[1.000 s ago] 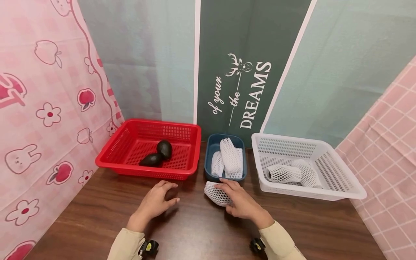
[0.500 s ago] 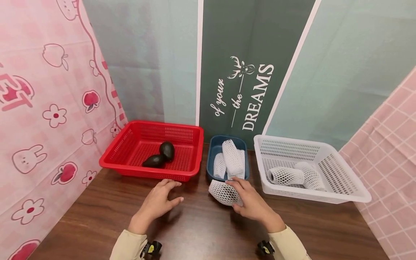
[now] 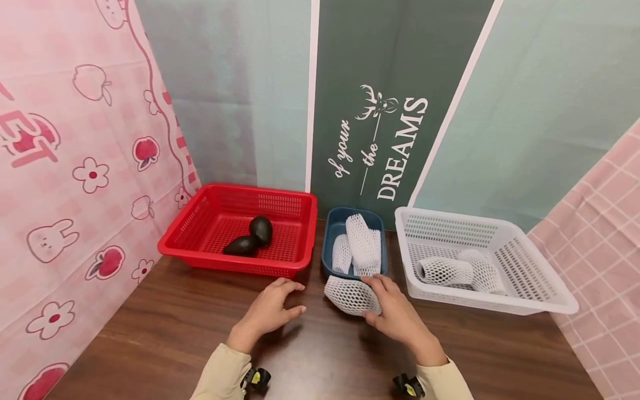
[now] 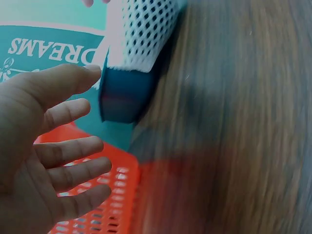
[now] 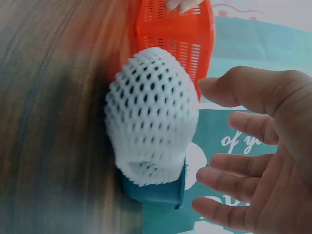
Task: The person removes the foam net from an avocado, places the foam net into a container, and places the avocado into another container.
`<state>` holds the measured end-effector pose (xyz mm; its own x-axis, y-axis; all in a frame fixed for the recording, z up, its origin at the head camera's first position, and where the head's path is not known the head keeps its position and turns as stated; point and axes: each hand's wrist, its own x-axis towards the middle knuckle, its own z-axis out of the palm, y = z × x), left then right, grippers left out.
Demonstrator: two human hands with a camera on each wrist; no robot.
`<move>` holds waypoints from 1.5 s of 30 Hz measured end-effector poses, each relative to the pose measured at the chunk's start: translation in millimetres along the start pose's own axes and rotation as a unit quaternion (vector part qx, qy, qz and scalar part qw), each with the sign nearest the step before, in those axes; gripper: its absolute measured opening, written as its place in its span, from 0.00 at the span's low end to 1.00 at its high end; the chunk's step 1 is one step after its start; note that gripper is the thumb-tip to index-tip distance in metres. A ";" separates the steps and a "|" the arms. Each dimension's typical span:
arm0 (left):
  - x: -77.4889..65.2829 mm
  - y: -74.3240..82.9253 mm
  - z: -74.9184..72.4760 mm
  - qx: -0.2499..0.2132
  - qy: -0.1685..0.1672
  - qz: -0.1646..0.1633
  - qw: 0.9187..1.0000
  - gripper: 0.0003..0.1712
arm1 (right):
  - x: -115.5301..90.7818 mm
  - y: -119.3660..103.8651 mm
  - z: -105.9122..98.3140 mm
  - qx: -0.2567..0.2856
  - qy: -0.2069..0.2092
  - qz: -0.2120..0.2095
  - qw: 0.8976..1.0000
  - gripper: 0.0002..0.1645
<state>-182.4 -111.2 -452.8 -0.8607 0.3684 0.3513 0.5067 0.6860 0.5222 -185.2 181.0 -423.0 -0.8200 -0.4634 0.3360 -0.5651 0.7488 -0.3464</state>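
Observation:
A bulging white foam fruit net (image 3: 351, 296) lies on the table in front of the small blue basket; dark shows through its holes in the right wrist view. My right hand (image 3: 400, 314) is at its right end, thumb and fingers spread and fairly straight, not gripping it; whether a fingertip touches is unclear. To the left of the net, apart from it, my left hand (image 3: 270, 308) hovers with fingers relaxed and nothing in them. Several white foam net sleeves (image 3: 362, 241) lie in the blue basket (image 3: 336, 215).
Two dark avocados (image 3: 241, 245) lie in the red basket (image 3: 235, 263) at the left. In the white basket (image 3: 480, 300) at the right are two net-wrapped pieces (image 3: 446, 270). The baskets stand along the back of the brown wooden table (image 3: 320, 361), before hanging cloths.
My left hand has moved right, closer to the net. My right hand has drawn back a little to the right, uncovering more of it. The head view has shifted slightly.

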 end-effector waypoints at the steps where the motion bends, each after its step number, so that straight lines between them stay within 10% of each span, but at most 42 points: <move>1: 1.3 0.5 2.7 -0.008 -0.003 0.001 1.000 0.22 | -0.7 0.8 0.7 0.001 0.003 0.004 1.000 0.38; 24: 32.2 3.5 33.2 -0.099 -0.018 -0.012 0.995 0.18 | -12.2 0.3 13.4 0.027 -0.011 0.155 0.988 0.37; 45: 44.5 8.1 43.5 -0.101 -0.020 -0.012 0.995 0.10 | -2.1 23.6 18.9 0.051 -0.024 0.143 0.988 0.26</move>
<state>-218.7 -61.9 -466.6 -0.8719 0.3814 0.3071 0.4819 0.5571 0.6763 -198.5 190.7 -448.4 -0.9492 -0.2640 0.1711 -0.3145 0.8011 -0.5092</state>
